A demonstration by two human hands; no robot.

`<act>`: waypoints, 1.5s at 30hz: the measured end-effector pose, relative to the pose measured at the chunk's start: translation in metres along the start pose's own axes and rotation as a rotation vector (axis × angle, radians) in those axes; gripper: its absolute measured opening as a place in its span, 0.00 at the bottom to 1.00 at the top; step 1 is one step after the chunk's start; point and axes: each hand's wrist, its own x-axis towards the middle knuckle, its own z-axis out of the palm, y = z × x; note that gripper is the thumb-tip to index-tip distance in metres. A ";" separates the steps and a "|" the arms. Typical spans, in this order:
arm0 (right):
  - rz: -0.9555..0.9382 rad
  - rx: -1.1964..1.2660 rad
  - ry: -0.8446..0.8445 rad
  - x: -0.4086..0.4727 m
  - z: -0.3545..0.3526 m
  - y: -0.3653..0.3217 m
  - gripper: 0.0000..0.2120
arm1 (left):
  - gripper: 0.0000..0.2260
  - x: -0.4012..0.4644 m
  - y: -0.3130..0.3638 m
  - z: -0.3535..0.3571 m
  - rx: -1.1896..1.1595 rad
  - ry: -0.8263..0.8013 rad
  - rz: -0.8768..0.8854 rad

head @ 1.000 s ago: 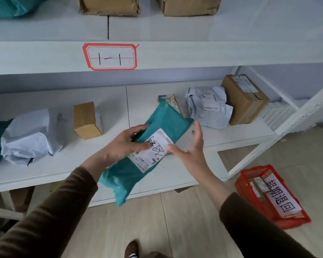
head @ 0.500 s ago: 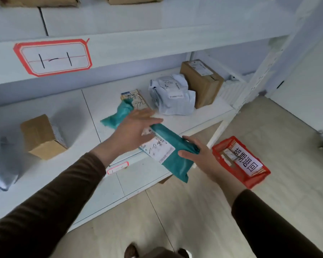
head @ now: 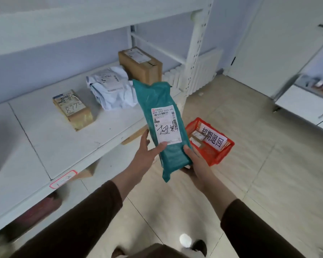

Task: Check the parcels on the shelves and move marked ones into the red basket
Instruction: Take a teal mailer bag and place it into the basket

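Observation:
A teal plastic parcel (head: 157,101) with a white label bearing black handwriting stands nearly upright in front of me, off the shelf. My left hand (head: 145,155) holds its lower left side, thumb on the label's bottom edge. My right hand (head: 196,161) grips its lower right edge from beneath. The red basket (head: 211,153) with a white printed sign sits on the floor just right of the parcel and holds small parcels.
On the white shelf (head: 50,138) lie a small taped brown parcel (head: 73,110), a white poly bag (head: 110,90) and a brown carton (head: 140,64). A white upright post (head: 196,53) and a radiator stand behind. White cabinets are at the right. Lower shelves hold more parcels.
The teal parcel has been lifted off the shelf and turned upright, label facing me. Both hands shifted to its lower end, and my view has swung right toward the basket.

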 end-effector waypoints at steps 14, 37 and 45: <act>0.058 -0.160 0.050 0.052 -0.241 -0.089 0.31 | 0.37 0.079 -0.009 0.252 -0.033 -0.182 -0.123; 0.308 -0.190 0.123 0.292 -0.466 -0.184 0.18 | 0.36 0.353 -0.026 0.469 -0.101 -0.317 -0.347; 0.500 -0.442 -0.131 0.419 -0.527 -0.171 0.20 | 0.39 0.431 -0.079 0.515 -0.206 -0.096 -0.496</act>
